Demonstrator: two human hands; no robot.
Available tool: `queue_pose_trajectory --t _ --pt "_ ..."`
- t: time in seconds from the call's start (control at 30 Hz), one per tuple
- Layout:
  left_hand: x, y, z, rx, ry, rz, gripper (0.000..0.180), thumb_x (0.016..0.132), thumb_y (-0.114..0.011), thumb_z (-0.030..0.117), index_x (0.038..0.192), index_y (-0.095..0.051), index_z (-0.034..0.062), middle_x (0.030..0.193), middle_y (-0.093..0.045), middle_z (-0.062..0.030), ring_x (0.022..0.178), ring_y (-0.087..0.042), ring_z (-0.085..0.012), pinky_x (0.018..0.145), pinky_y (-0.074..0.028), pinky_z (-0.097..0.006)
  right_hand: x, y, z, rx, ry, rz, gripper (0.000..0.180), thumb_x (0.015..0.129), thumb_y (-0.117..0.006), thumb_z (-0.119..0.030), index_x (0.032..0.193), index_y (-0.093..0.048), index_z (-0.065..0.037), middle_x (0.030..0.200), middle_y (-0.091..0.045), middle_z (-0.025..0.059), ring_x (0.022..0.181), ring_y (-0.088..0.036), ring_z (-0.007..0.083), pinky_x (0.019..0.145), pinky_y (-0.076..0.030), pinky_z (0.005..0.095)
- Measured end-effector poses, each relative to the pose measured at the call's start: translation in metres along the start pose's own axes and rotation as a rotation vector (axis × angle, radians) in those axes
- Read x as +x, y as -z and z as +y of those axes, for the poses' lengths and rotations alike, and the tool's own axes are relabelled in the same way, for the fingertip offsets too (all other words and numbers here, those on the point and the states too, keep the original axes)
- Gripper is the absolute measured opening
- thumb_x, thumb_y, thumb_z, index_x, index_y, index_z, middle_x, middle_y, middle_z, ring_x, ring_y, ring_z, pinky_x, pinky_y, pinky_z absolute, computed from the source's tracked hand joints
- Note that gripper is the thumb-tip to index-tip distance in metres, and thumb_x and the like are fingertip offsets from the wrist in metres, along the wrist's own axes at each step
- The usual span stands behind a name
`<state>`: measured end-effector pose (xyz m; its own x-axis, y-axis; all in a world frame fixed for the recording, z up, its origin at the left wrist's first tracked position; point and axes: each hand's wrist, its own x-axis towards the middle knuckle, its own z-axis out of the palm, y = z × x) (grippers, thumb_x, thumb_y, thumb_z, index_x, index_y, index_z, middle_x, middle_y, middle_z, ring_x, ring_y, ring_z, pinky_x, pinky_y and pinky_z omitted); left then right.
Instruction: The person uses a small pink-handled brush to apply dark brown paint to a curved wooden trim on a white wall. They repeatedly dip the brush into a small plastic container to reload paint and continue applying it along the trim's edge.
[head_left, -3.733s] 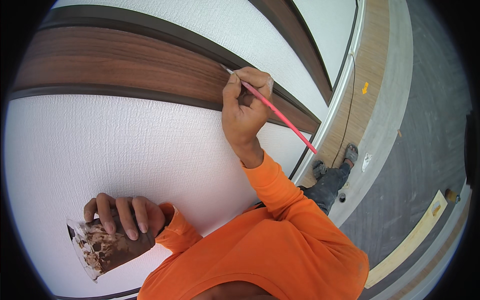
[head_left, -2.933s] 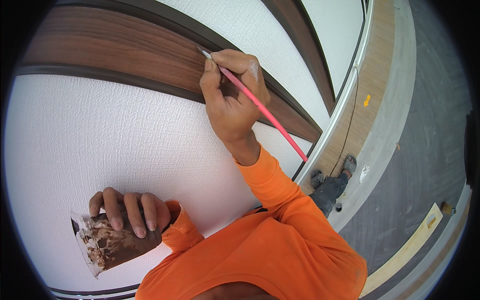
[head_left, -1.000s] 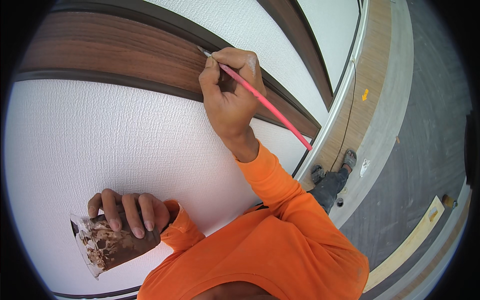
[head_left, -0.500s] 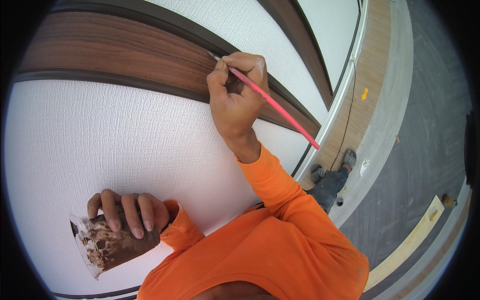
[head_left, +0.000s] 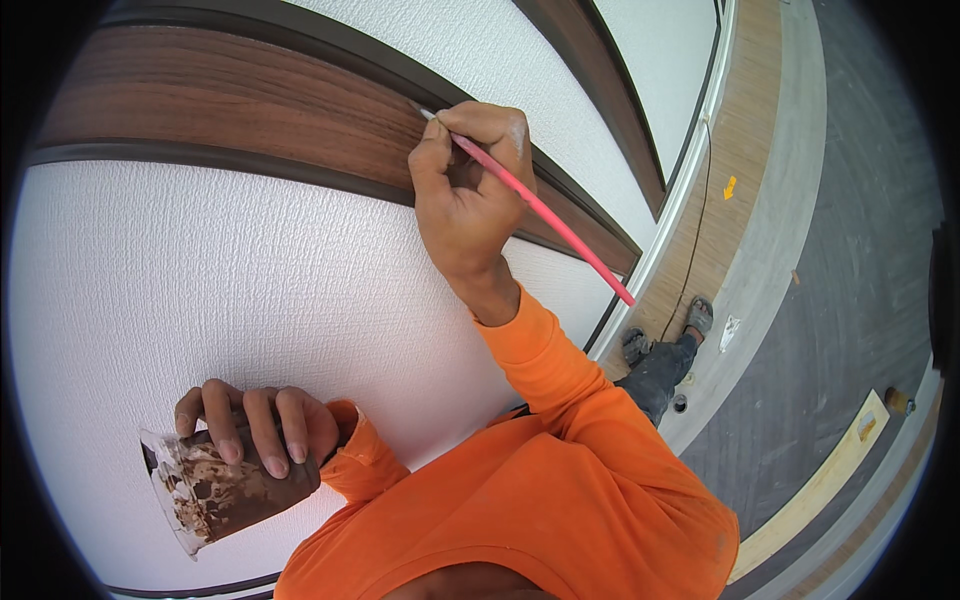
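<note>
A thin paintbrush with a pink handle [head_left: 560, 228] is pinched between the thumb and fingers of my right hand [head_left: 470, 190]. Its tip meets the seam between a brown wood-grain panel [head_left: 230, 95] and the dark upper trim strip [head_left: 330, 42]. The handle's free end slants down to the right. At lower left, my left hand [head_left: 262, 425] wraps its fingers over a clear plastic cup [head_left: 225, 490], tilted on its side with its mouth to the left. Brown paint coats the cup's wall; what is inside cannot be made out.
White textured wall [head_left: 230, 270] surrounds the panel, and a second dark brown strip [head_left: 600, 80] runs at upper right. A thin cable [head_left: 700, 225] lies along the wood-look floor border [head_left: 745, 130], by my sandalled feet. A pale board [head_left: 820, 500] rests on the grey floor [head_left: 850, 250].
My right hand has shifted slightly to the left along the trim, and the brush with it. My left hand and the cup have stayed put.
</note>
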<state>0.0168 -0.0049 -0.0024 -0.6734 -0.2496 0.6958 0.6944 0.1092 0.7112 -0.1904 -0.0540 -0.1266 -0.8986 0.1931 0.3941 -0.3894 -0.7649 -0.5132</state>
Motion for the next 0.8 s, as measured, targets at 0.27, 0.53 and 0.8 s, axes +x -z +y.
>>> queue_pose_trajectory --t 0.27,0.53,0.8 --pt "-0.0041 0.0001 0.0007 0.006 0.002 0.003 0.077 0.082 -0.078 0.038 0.137 -0.035 0.0030 0.104 -0.053 -0.0127 0.080 -0.065 -0.0280 0.067 -0.056 -0.042 -0.0060 0.0036 0.0040 -0.045 -0.031 0.026 0.017 0.085 -0.059 0.014 0.096 -0.055 0.002 0.098 -0.055 0.0085 0.072 -0.056 0.0077 0.059 -0.050 0.0188" --pt "-0.0031 0.0014 -0.0032 0.026 -0.017 0.010 0.077 0.078 -0.083 0.032 0.131 -0.037 0.0024 0.101 -0.053 -0.0101 0.076 -0.065 -0.0221 0.065 -0.058 -0.035 0.0030 -0.0006 -0.0036 0.005 0.030 -0.039 0.016 0.087 -0.061 0.012 0.099 -0.057 0.002 0.101 -0.059 0.0101 0.072 -0.058 0.0069 0.057 -0.050 0.0183" --pt "-0.0048 0.0011 -0.0006 -0.002 -0.007 -0.018 0.078 0.083 -0.077 0.039 0.138 -0.035 0.0030 0.106 -0.054 -0.0134 0.082 -0.065 -0.0287 0.068 -0.056 -0.043 -0.0035 0.0079 -0.0005 -0.001 -0.070 0.033 0.019 0.080 -0.063 0.013 0.093 -0.056 0.000 0.090 -0.058 0.0095 0.070 -0.061 0.0120 0.055 -0.050 0.0227"
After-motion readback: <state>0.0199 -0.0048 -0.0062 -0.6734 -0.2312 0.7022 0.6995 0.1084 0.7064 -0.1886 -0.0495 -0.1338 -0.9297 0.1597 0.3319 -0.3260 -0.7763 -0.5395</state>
